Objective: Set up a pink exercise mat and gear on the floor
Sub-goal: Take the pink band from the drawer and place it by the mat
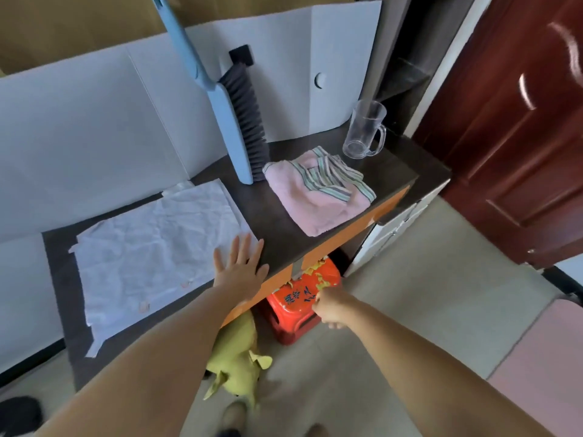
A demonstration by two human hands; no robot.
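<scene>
Left hand (241, 268) is spread flat on the front edge of the dark tabletop (284, 225), fingers partly on a crumpled white paper sheet (151, 244). Right hand (331, 310) is curled into a loose fist by the red stool (303, 298) under the tabletop; can't tell if it's touching it. Pink mat (542, 357) lies on the floor at the far right. Pink towel (318, 190) sits further back on the tabletop.

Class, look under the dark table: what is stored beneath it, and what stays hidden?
Under the table stand a red plastic stool and a yellow-green soft toy. The tabletop covers the stool's far side and anything farther back.
</scene>
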